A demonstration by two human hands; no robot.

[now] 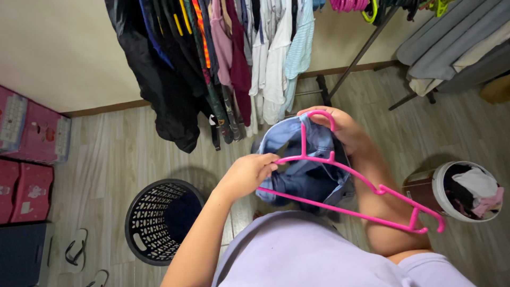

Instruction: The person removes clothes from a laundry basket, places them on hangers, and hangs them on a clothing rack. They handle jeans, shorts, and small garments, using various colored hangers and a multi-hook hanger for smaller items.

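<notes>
Between both hands, a blue garment (305,170) and pink hanger (350,183) are held: left hand (249,172) pinching fabric, right hand (340,127) closed round the hook.

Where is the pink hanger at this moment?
In the head view, the pink hanger is at centre-right, held by both hands against a blue garment, below the hanging clothes and left of the white bucket.

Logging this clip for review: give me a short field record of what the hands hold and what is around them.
left hand: grips blue garment and pink hanger
right hand: holds hanger's hook end and the garment's top
floor left: black laundry basket
floor right: white bucket with clothes
behind: hung clothes on rack
</notes>
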